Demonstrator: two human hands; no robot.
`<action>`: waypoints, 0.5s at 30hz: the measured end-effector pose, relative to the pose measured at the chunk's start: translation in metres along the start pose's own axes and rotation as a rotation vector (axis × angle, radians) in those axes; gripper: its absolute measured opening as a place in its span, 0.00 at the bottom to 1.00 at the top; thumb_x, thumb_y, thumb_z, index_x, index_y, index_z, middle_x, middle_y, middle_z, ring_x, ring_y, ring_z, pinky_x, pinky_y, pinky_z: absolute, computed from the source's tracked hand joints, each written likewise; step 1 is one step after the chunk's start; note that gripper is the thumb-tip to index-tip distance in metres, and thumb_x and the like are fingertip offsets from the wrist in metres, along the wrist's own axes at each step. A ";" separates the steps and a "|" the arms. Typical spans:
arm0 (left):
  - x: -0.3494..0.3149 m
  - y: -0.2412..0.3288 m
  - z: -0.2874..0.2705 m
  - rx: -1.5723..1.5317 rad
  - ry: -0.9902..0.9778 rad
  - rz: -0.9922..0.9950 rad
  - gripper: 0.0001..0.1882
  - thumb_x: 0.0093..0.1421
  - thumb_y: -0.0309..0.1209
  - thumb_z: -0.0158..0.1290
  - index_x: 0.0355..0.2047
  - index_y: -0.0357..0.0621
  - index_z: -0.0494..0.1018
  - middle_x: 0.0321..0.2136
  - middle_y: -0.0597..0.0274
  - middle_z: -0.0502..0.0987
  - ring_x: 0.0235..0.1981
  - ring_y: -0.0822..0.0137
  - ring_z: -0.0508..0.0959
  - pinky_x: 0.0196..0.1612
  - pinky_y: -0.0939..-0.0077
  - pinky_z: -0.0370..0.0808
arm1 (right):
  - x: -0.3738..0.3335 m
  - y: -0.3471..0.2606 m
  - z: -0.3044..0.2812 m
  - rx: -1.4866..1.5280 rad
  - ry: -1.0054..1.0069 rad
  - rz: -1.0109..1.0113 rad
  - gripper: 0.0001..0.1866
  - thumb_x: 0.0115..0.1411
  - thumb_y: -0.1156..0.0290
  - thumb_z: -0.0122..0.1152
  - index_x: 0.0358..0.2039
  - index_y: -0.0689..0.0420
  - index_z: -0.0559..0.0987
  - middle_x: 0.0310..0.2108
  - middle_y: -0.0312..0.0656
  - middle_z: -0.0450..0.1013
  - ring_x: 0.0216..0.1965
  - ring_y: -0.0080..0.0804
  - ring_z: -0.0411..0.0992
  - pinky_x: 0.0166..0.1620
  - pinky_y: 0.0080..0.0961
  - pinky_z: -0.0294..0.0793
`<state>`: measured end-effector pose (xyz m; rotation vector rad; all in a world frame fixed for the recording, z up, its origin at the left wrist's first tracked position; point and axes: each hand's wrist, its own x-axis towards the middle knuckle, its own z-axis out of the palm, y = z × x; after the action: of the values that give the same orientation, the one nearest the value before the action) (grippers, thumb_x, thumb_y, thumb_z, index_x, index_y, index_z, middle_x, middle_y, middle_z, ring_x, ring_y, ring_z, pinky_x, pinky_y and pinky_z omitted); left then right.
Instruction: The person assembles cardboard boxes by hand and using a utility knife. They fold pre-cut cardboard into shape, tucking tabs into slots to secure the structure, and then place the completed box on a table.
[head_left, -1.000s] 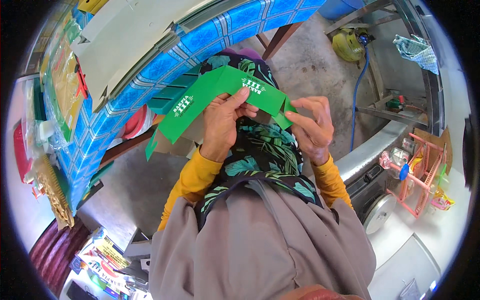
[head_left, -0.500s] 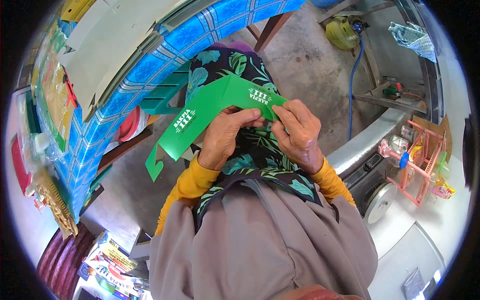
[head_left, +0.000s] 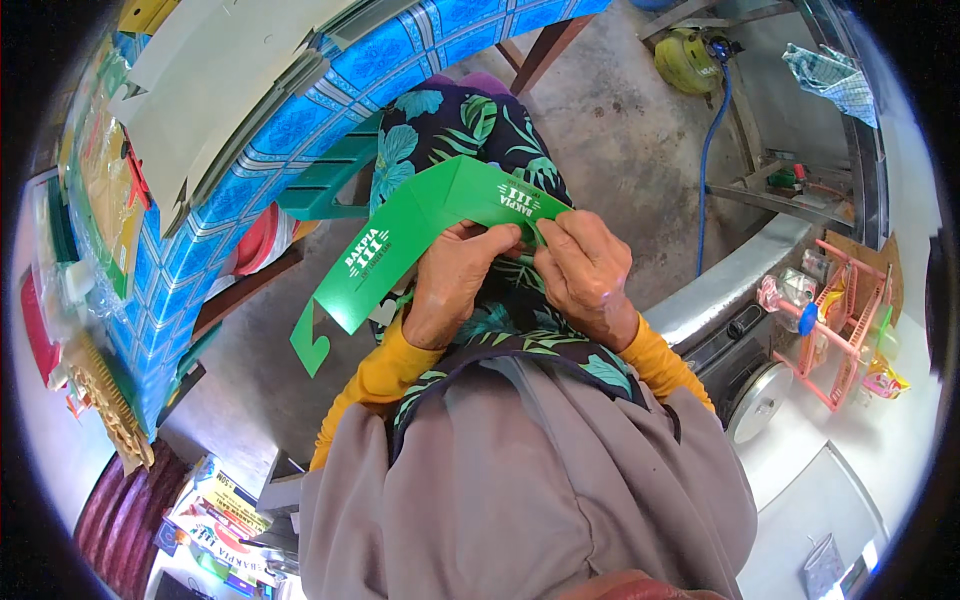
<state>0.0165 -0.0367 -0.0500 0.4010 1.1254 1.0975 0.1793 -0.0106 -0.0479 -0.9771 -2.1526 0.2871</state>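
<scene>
Bare concrete floor (head_left: 610, 130) lies under the scene, and over a leaf-patterned lap both hands pinch one green cardboard box blank (head_left: 420, 235). Left hand (head_left: 455, 285) and right hand (head_left: 585, 275) fingertips clench its right end, thumbs nearly touching. Its folded length runs left, beside a blue-tiled table (head_left: 290, 120) stacked with grey cardboard sheets (head_left: 215, 85).

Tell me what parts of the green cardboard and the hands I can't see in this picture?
Head view only:
- Fingertips of the left hand and right hand: tucked together under the edge of the green cardboard strip.
- The strip's right end: hidden behind both hands.
- The strip's underside: turned away from the camera.
- Both palms: face down, out of sight.
- Forearms: covered by yellow sleeves and the grey cloth.
</scene>
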 end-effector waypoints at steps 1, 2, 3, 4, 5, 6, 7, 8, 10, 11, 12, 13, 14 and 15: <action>0.000 0.000 0.000 0.000 0.000 0.000 0.07 0.57 0.22 0.56 0.36 0.39 0.79 0.32 0.63 0.80 0.32 0.72 0.78 0.38 0.77 0.75 | -0.002 0.000 0.001 -0.012 -0.003 -0.002 0.14 0.40 0.80 0.65 0.32 0.65 0.79 0.28 0.43 0.69 0.27 0.39 0.73 0.27 0.32 0.73; -0.001 0.000 0.000 -0.022 0.002 0.006 0.06 0.57 0.22 0.56 0.36 0.39 0.78 0.32 0.63 0.80 0.31 0.72 0.78 0.38 0.77 0.75 | -0.002 -0.001 0.001 -0.024 -0.006 -0.004 0.14 0.41 0.79 0.65 0.32 0.65 0.79 0.28 0.43 0.69 0.27 0.39 0.73 0.28 0.32 0.73; -0.001 0.000 0.000 -0.045 0.003 0.011 0.06 0.57 0.22 0.56 0.36 0.39 0.78 0.32 0.62 0.80 0.31 0.71 0.78 0.38 0.77 0.75 | -0.002 -0.001 0.001 -0.025 -0.006 -0.003 0.14 0.41 0.79 0.65 0.32 0.65 0.79 0.28 0.43 0.69 0.27 0.39 0.73 0.28 0.32 0.73; 0.000 -0.001 -0.002 -0.044 0.004 0.011 0.06 0.57 0.22 0.56 0.36 0.39 0.78 0.32 0.62 0.80 0.31 0.71 0.78 0.38 0.77 0.75 | -0.001 -0.001 0.000 -0.020 -0.010 -0.015 0.14 0.40 0.79 0.65 0.32 0.65 0.79 0.28 0.43 0.69 0.27 0.39 0.73 0.28 0.32 0.73; 0.001 -0.003 -0.005 -0.097 0.006 -0.016 0.06 0.57 0.22 0.56 0.35 0.39 0.78 0.32 0.62 0.80 0.31 0.71 0.79 0.37 0.77 0.76 | -0.001 -0.002 0.000 -0.015 -0.014 -0.026 0.14 0.40 0.79 0.65 0.32 0.65 0.79 0.28 0.43 0.69 0.27 0.39 0.73 0.28 0.32 0.73; 0.002 -0.004 -0.008 -0.150 0.007 -0.043 0.06 0.57 0.22 0.57 0.35 0.39 0.78 0.32 0.61 0.80 0.30 0.71 0.79 0.36 0.77 0.76 | -0.002 -0.003 0.000 -0.014 -0.014 -0.026 0.14 0.40 0.79 0.65 0.32 0.65 0.79 0.28 0.43 0.69 0.27 0.39 0.73 0.28 0.32 0.73; 0.001 -0.006 -0.010 -0.150 0.005 -0.044 0.06 0.57 0.22 0.57 0.35 0.39 0.78 0.32 0.61 0.80 0.30 0.71 0.79 0.36 0.77 0.76 | -0.003 -0.004 0.000 -0.023 -0.026 -0.025 0.14 0.40 0.79 0.65 0.32 0.65 0.79 0.28 0.43 0.69 0.27 0.39 0.72 0.27 0.32 0.73; 0.000 -0.008 -0.012 -0.151 0.011 -0.066 0.07 0.57 0.21 0.57 0.36 0.39 0.78 0.32 0.61 0.81 0.31 0.70 0.79 0.37 0.75 0.76 | -0.004 -0.004 0.000 -0.031 -0.037 -0.024 0.14 0.40 0.79 0.65 0.32 0.65 0.79 0.28 0.43 0.69 0.26 0.39 0.72 0.27 0.32 0.73; -0.001 -0.009 -0.012 -0.154 0.019 -0.089 0.08 0.56 0.20 0.57 0.37 0.39 0.78 0.33 0.60 0.81 0.31 0.69 0.80 0.37 0.74 0.76 | -0.005 -0.006 0.001 -0.030 -0.050 -0.011 0.14 0.40 0.79 0.65 0.32 0.65 0.79 0.27 0.43 0.69 0.26 0.39 0.72 0.27 0.32 0.73; -0.002 -0.008 -0.010 -0.138 0.024 -0.085 0.07 0.57 0.21 0.57 0.36 0.38 0.78 0.32 0.61 0.81 0.30 0.70 0.79 0.37 0.76 0.76 | -0.006 -0.007 0.001 -0.028 -0.064 0.000 0.14 0.40 0.79 0.64 0.32 0.65 0.79 0.27 0.43 0.69 0.26 0.40 0.72 0.27 0.32 0.73; -0.002 -0.008 -0.008 -0.122 0.030 -0.081 0.06 0.57 0.22 0.57 0.35 0.38 0.79 0.31 0.61 0.81 0.29 0.71 0.78 0.36 0.77 0.76 | -0.006 -0.007 0.001 -0.027 -0.065 0.000 0.14 0.40 0.79 0.64 0.32 0.65 0.79 0.27 0.43 0.69 0.26 0.40 0.72 0.27 0.32 0.73; -0.001 -0.008 -0.007 -0.121 0.032 -0.079 0.06 0.57 0.22 0.57 0.35 0.38 0.79 0.31 0.61 0.81 0.29 0.71 0.78 0.36 0.77 0.76 | -0.006 -0.007 0.001 -0.011 -0.060 0.010 0.14 0.40 0.80 0.64 0.32 0.65 0.79 0.27 0.44 0.69 0.26 0.40 0.72 0.27 0.33 0.73; 0.000 -0.009 -0.005 -0.069 -0.008 -0.077 0.06 0.57 0.21 0.57 0.35 0.38 0.79 0.30 0.61 0.81 0.29 0.72 0.78 0.36 0.78 0.75 | -0.006 -0.007 0.002 0.004 -0.055 0.020 0.13 0.41 0.80 0.65 0.31 0.65 0.78 0.27 0.44 0.69 0.26 0.40 0.72 0.27 0.33 0.73; 0.001 -0.009 -0.003 -0.016 -0.049 -0.074 0.06 0.57 0.21 0.57 0.35 0.38 0.79 0.30 0.62 0.81 0.29 0.72 0.78 0.36 0.78 0.75 | -0.005 -0.006 0.002 0.005 -0.053 0.020 0.13 0.41 0.80 0.65 0.31 0.65 0.78 0.27 0.44 0.69 0.26 0.40 0.72 0.27 0.33 0.73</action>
<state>0.0181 -0.0411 -0.0583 0.3687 1.0794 1.0258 0.1765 -0.0184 -0.0491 -0.9990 -2.1901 0.3318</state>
